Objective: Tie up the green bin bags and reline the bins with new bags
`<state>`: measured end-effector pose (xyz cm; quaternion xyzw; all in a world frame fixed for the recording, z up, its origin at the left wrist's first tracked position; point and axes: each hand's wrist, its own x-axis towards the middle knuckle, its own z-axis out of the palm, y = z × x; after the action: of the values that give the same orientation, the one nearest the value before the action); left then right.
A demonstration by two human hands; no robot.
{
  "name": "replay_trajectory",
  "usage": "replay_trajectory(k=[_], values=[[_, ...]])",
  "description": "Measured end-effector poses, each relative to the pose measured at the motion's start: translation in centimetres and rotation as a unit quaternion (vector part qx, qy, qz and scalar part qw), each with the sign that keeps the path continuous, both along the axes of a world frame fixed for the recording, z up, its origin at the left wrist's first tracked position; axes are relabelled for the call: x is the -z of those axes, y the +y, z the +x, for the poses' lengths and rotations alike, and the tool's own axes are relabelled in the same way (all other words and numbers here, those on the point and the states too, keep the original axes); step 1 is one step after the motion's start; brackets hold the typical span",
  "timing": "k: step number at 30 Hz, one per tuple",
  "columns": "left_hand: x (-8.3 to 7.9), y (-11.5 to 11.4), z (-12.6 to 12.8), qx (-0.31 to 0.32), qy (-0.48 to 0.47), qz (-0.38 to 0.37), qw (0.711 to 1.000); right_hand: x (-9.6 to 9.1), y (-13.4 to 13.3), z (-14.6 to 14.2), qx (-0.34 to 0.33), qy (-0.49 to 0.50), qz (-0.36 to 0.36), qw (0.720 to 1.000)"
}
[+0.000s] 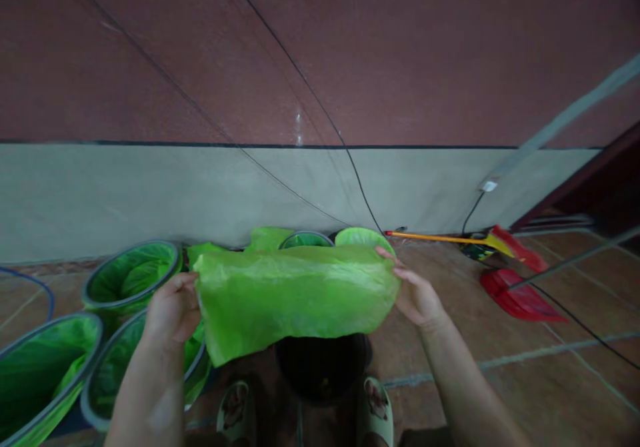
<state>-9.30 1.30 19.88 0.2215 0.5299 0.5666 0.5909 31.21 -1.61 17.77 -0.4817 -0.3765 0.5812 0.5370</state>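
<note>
A bright green plastic bag [295, 297] is stretched out flat between my two hands, in front of me at about waist height. My left hand [173, 310] grips its left edge with the fingers curled round it. My right hand [417, 297] pinches its right edge, fingers behind the plastic. Below the bag, between my feet in pale slippers [234, 410], stands a dark round bin [320, 370] with no liner visible in it.
Several grey-rimmed bins lined with green bags stand at the left [131, 277] and by the wall [306, 239]. A red dustpan [520, 297] and an orange-handled broom [450, 238] lie at the right. Cables run down the wall and across the tiled floor.
</note>
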Motion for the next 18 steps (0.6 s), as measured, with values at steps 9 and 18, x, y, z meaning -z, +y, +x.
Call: replay_trajectory(k=[9,18], values=[[0.6,-0.4,1.1,-0.008,0.096,0.046,0.994,2.4,0.9,0.0,0.044,-0.093,-0.058,0.993],[1.5,0.3,1.1,-0.071,0.096,0.086,0.989,3.8,1.7,2.7,0.165,-0.117,-0.012,0.979]])
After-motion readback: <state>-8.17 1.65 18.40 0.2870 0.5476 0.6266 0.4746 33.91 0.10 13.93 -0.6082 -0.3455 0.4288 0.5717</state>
